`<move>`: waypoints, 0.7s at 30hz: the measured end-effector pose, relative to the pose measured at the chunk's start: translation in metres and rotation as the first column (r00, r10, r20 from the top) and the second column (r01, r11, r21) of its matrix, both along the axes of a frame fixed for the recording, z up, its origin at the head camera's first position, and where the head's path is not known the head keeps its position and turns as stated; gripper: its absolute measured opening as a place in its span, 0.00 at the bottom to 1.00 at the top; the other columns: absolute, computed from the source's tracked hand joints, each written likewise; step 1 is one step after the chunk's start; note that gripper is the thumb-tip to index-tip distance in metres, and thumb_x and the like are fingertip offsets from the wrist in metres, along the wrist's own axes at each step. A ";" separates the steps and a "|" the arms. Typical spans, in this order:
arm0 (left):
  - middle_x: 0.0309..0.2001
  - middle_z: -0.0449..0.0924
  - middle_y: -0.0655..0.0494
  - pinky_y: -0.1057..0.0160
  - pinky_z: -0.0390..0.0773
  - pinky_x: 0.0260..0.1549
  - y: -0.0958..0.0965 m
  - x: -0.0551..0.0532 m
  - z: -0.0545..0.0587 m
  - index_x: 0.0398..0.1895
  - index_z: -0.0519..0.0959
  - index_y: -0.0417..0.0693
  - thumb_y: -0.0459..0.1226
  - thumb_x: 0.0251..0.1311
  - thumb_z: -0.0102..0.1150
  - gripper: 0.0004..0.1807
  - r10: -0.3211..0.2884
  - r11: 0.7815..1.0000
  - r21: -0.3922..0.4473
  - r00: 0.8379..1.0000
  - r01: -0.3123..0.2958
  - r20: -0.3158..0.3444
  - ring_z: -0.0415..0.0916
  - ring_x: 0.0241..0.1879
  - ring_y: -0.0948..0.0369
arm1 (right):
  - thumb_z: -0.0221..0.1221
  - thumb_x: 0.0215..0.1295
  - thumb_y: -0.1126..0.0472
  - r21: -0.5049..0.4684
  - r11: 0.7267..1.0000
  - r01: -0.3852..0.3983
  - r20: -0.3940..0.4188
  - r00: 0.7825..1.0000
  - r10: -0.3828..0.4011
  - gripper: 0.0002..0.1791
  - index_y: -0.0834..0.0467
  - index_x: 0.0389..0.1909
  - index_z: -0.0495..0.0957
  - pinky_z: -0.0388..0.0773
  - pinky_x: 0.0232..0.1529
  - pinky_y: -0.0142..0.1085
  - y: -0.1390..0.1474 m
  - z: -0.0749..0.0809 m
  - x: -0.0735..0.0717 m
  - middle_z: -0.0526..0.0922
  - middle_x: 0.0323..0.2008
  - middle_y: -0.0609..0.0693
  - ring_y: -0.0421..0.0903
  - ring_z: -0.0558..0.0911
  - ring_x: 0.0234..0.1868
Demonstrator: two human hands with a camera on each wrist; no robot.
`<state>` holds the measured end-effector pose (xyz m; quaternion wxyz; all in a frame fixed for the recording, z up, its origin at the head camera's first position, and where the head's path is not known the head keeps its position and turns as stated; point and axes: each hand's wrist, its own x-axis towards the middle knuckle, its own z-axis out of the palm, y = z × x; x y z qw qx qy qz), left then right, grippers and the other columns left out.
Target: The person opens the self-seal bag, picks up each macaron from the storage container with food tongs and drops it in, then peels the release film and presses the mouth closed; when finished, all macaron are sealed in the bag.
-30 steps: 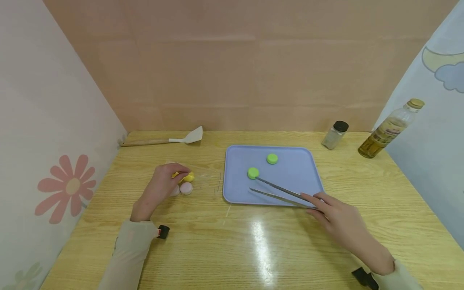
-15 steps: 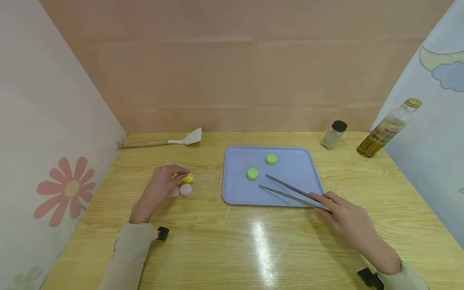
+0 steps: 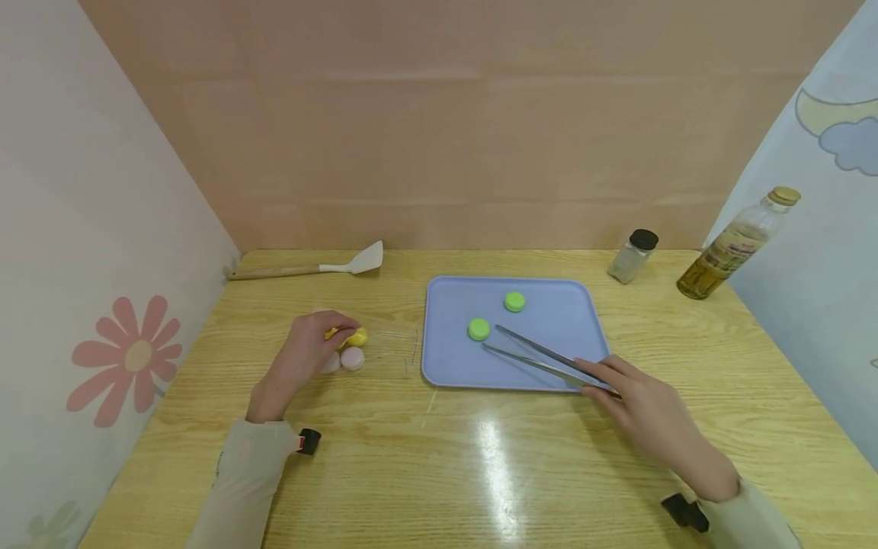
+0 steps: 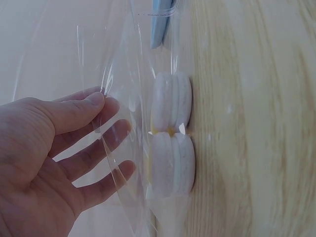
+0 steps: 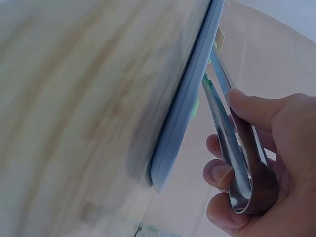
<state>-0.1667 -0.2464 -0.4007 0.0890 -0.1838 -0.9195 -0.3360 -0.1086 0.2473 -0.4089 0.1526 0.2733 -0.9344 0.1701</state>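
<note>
My left hand (image 3: 302, 358) pinches the clear plastic bag (image 4: 129, 106) between thumb and forefinger, its other fingers loosely bent behind the film. Inside the bag lie pale pink macarons (image 4: 170, 163) and yellow macarons (image 3: 359, 337), partly hidden by the hand in the head view. On the right, my other hand (image 3: 648, 408) grips metal tongs (image 5: 240, 195), whose spread tips hold nothing and hang over the blue tray (image 3: 549, 320). Two green macarons sit on the tray, a nearer one (image 3: 479, 329) just left of the tong tips and a farther one (image 3: 514, 302) behind them.
Along the back edge of the wooden table (image 3: 384, 457) lie a white spatula (image 3: 363, 259) with a wooden handle, at left, and a black-lidded jar (image 3: 629, 261), at right. An oil bottle (image 3: 727, 252) stands at the far right, beside the wall.
The tongs drew back rightward from the nearer green macaron, then shifted slightly left again. It stayed in place on the tray. My left hand has kept its place on the bag.
</note>
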 end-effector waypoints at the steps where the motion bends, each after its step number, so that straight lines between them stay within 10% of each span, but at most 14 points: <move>1: 0.44 0.87 0.47 0.47 0.82 0.44 0.000 0.000 0.000 0.43 0.87 0.37 0.25 0.63 0.65 0.07 0.000 1.000 0.001 1.000 0.000 0.001 0.83 0.45 0.48 | 0.70 0.63 0.61 -0.001 1.000 -0.006 0.005 1.000 0.006 0.23 0.50 0.59 0.82 0.60 0.17 0.27 -0.001 0.000 -0.001 0.78 0.39 0.39 0.29 0.62 0.21; 21: 0.45 0.87 0.47 0.47 0.82 0.46 0.000 0.000 -0.001 0.44 0.87 0.37 0.27 0.65 0.64 0.07 0.010 1.000 -0.015 1.000 -0.010 0.013 0.83 0.46 0.48 | 0.70 0.63 0.61 0.027 0.999 -0.029 -0.005 1.000 0.030 0.21 0.52 0.57 0.83 0.57 0.14 0.27 -0.028 0.001 -0.019 0.77 0.35 0.38 0.29 0.58 0.18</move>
